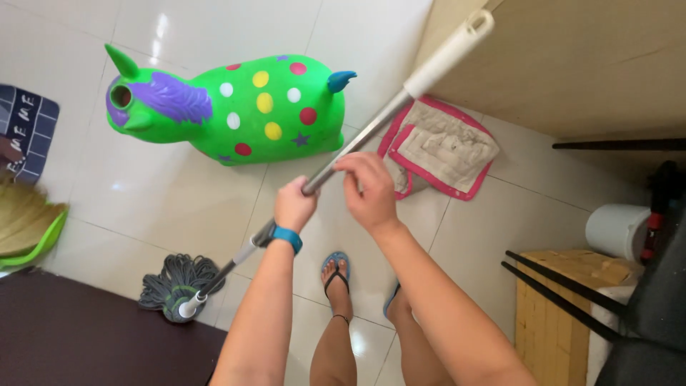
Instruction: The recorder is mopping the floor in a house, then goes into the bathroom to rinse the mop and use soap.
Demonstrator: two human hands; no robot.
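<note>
While the far left edge shows only a dark patterned mat (25, 132) and the straw bristles of a broom (25, 221) resting in a green dustpan (43, 246), the work itself sits toward the middle of the white tiled floor (143, 193). A grey string mop head (175, 282) lies spread on the tiles just beside a dark brown mat (78, 339). From it the mop handle (357, 139) rises at a slant up to the right, metal along its lower length and white plastic at the top. The left hand (294, 204), with a blue band at the wrist, is closed around the metal shaft. The right hand (368, 189) sits just above it on the shaft, fingers curled over the pole, though how firmly it grips I cannot tell. Behind the handle stands a bright green spotted toy animal (243, 107), near the pole but apart from it. Below, the person's feet in blue flip-flops (336, 268) stand on the tiles. Further right a pink-edged cloth (443, 146) lies crumpled on the floor against a wooden wall panel (572, 64), and a wooden box (564, 307) and a white bin (618, 229) stand at the far right.

The tiles look glossy, so I would judge a slip in those loose sandals the main risk if the floor is wet. A wide swing of the handle could also knock the toy, and the mop strings could catch on the edge of the brown mat.
</note>
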